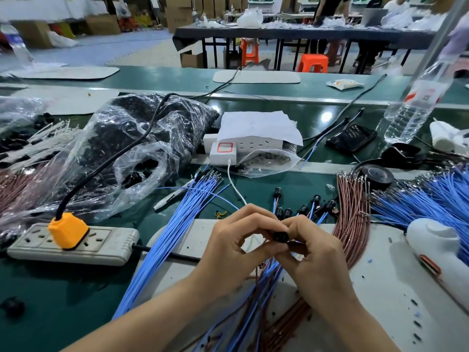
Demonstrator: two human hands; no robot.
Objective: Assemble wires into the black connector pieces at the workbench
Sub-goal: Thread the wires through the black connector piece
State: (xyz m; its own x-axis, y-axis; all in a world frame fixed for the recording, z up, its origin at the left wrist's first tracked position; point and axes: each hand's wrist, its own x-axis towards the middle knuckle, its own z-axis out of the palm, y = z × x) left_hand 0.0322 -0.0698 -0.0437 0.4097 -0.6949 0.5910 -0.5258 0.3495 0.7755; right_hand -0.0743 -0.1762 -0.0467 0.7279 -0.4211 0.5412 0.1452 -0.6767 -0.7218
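You pinched the black connector [280, 237] between the fingertips of your left hand [236, 250] and right hand [314, 257], just above the grey mat [368, 288]. The piece appeared small, light and rigid, best gripped by its body. The blue wires [269, 273] trailing beneath it looked limp and probably needed holding near the tip.

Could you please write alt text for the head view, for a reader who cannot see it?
A left hand and a right hand together pinch a black connector above a green workbench. Blue wires and brown wires lie in bundles around them, with wired connectors just beyond. A power strip with an orange plug lies to the left.
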